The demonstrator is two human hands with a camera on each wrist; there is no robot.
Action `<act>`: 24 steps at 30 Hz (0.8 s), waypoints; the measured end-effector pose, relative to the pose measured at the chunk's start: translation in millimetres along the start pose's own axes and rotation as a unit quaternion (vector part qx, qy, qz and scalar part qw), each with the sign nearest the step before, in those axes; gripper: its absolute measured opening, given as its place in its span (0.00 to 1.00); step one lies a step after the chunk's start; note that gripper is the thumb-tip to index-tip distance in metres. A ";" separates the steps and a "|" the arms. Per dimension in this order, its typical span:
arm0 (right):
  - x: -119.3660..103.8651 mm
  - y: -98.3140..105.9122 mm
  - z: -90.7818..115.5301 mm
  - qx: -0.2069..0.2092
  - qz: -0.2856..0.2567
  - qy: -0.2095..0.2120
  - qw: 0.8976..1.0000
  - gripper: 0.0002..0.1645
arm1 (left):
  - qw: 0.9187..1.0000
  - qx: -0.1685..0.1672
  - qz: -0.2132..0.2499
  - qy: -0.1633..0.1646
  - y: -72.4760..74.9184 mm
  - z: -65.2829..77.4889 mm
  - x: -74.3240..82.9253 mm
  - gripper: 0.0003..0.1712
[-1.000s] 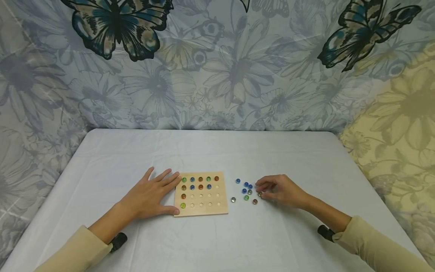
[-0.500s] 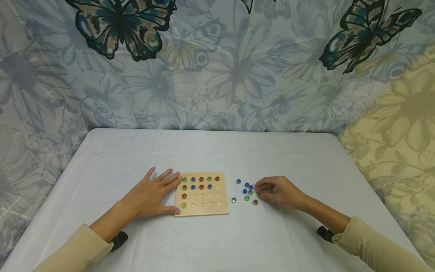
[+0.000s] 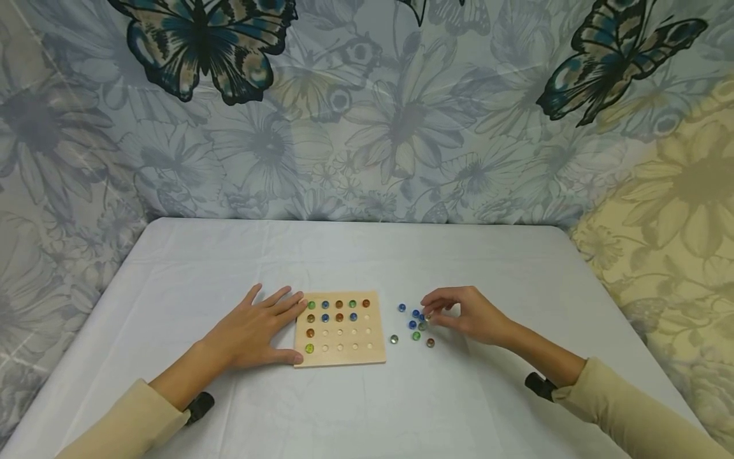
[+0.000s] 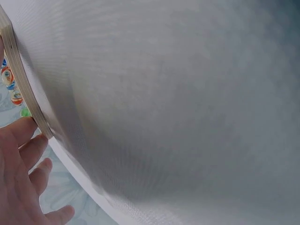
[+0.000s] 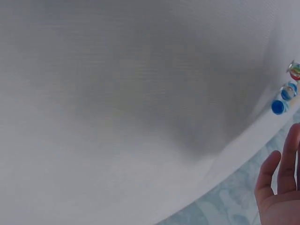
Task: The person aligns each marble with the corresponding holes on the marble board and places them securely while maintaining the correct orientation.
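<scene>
A flat wooden board (image 3: 347, 340) with rows of round hollows lies on the table in the head view. Glass marbles fill its far row, most of the second row and the left column. My left hand (image 3: 252, 331) rests along the board's left edge with fingers spread, forefinger at the far corner and thumb at the near one. In the left wrist view, fingertips touch the board's edge (image 4: 30, 89). Thumb and forefinger of my right hand (image 3: 470, 317) pinch a small marble (image 3: 427, 318) over the loose marbles. The right wrist view leaves that marble out of frame.
Loose marbles lie right of the board: several blue ones, among them a blue marble (image 3: 402, 307), plus a green marble (image 3: 416, 336), a brown marble (image 3: 431, 343) and a clear one (image 3: 394, 339). White cloth (image 3: 367, 408) covers the table; a patterned curtain (image 3: 367, 159) hangs behind.
My right hand has shifted left and slightly away from me, its pinched marble lifted from the right side of the loose group to above it. My left hand stays on the board.
</scene>
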State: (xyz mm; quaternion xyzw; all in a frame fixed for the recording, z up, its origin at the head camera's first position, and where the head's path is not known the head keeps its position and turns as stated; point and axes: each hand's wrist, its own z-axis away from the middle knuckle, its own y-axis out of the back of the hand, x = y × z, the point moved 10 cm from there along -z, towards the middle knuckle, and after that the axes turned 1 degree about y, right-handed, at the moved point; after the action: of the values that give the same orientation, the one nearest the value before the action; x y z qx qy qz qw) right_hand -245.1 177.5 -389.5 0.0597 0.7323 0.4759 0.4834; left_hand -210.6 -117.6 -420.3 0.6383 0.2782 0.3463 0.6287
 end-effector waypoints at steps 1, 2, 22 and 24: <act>-0.8 -1.6 -1.5 -0.004 -0.007 -0.001 1.000 0.17 | 1.000 0.000 0.000 0.000 -0.4 0.1 0.1 0.57; -1.8 -3.5 -3.3 -0.008 -0.012 -0.002 1.000 0.17 | 1.000 0.000 -0.001 0.000 -0.9 0.2 0.1 0.57; -31.9 -41.2 -29.9 -0.053 -0.063 0.026 0.996 0.15 | 1.000 0.002 -0.001 0.000 -2.7 -0.2 0.1 0.57; -34.7 -45.2 -32.1 -0.060 -0.065 0.024 0.996 0.15 | 1.000 0.003 -0.001 -0.001 -2.6 -0.2 0.2 0.57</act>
State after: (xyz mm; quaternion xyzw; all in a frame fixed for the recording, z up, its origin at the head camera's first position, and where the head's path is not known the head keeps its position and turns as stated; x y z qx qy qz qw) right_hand -234.6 113.6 -398.5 -0.0285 0.7160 0.4881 0.4982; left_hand -210.4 -117.2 -422.9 0.6404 0.2791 0.3442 0.6273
